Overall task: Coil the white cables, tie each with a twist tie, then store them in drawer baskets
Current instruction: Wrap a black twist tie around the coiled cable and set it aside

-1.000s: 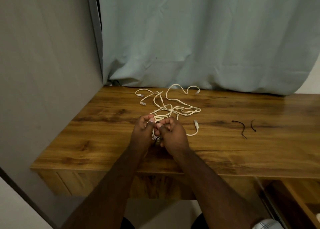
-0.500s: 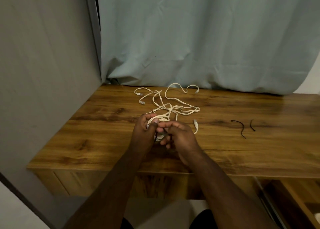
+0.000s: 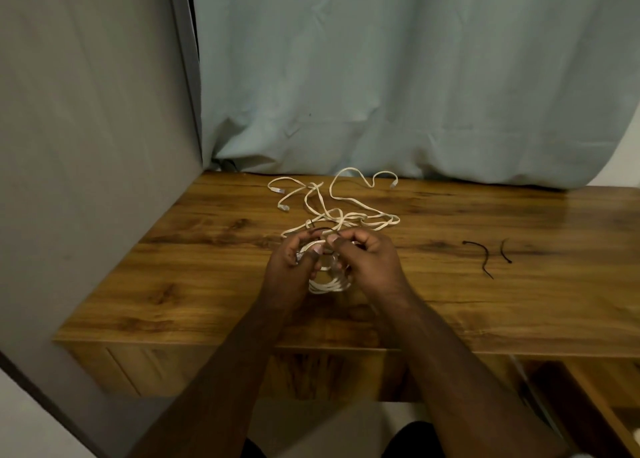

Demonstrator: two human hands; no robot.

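A coiled white cable [image 3: 329, 284] hangs between my two hands above the wooden desk [image 3: 450, 302]. My left hand [image 3: 294, 263] grips the coil's left side. My right hand [image 3: 367, 260] pinches a dark twist tie [image 3: 320, 231] that arches over the top of the coil. Behind my hands lies a loose tangle of white cables [image 3: 336, 205] with plugs at the ends. Two more dark twist ties lie to the right, a longer twist tie [image 3: 479, 257] and a shorter twist tie [image 3: 505, 250].
A grey wall panel [image 3: 86, 146] borders the desk on the left and a pale blue curtain [image 3: 398, 77] hangs behind it. An open wooden drawer [image 3: 595, 405] shows at the lower right, below the desk's front edge.
My hands have lifted the coil a little and parted slightly. The twist tie now shows arched over the coil's top, and the coil's lower loops hang in view below my fingers.
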